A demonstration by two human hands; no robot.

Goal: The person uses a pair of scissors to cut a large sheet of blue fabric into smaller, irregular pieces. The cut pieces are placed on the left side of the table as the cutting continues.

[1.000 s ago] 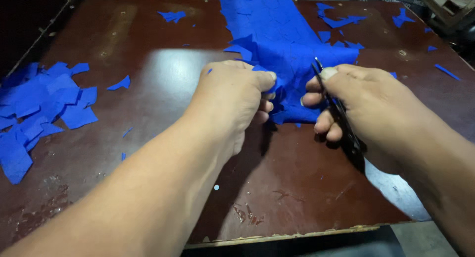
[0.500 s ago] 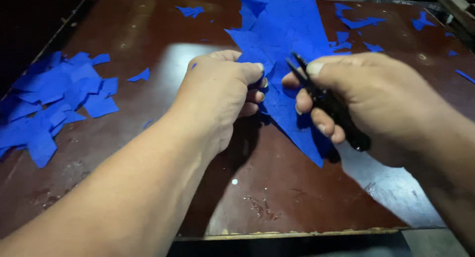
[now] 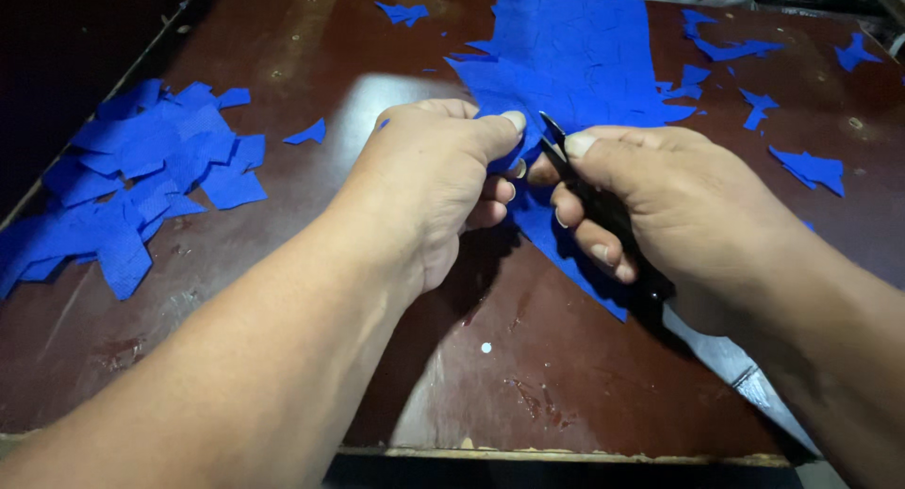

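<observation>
Centrally, the left hand [image 3: 429, 183] pinches the near edge of the blue fabric sheet [image 3: 575, 65], thumb pressed on it. Just beside, the right hand [image 3: 679, 202] is closed around black snips [image 3: 603, 211], blades slightly parted at the cloth. A pile of cut blue pieces [image 3: 132, 183] lies near the dark surface's [image 3: 566, 376] left edge; scraps [image 3: 806, 167] dot the right side, bare wood nearest.
</observation>
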